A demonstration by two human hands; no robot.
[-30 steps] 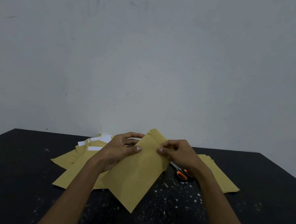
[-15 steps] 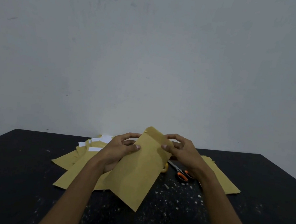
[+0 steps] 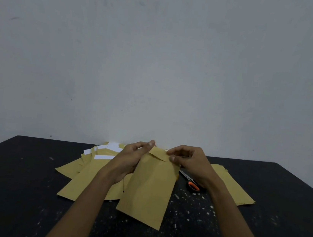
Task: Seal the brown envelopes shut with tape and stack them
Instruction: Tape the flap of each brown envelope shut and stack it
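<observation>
One flat, rectangular brown paper envelope (image 3: 148, 187) is being held above the near middle of the table (image 3: 13, 189), long side running near to far, its near corner hanging close over the tabletop. The left hand (image 3: 132, 159) is gripping its far left edge, fingers curled behind and thumb lying on the front. The right hand (image 3: 190, 160) is pinching the far right corner, where the pointed flap (image 3: 159, 154) is lying folded down over the front.

Behind the left forearm, a fanned left pile (image 3: 88, 179) of the same matte brown envelopes is lying on the table; their exact number cannot be told. At least three white strips (image 3: 104, 157) are showing across their far ends. A second right pile (image 3: 229, 181) is lying beyond the right wrist, its count likewise unclear. One pair of scissors (image 3: 192, 184), metal blades and orange-and-black handle, is resting between the held envelope and the right pile.

The table is black and dull, speckled with pale flecks. A plain grey wall (image 3: 159, 59) is rising behind it.
</observation>
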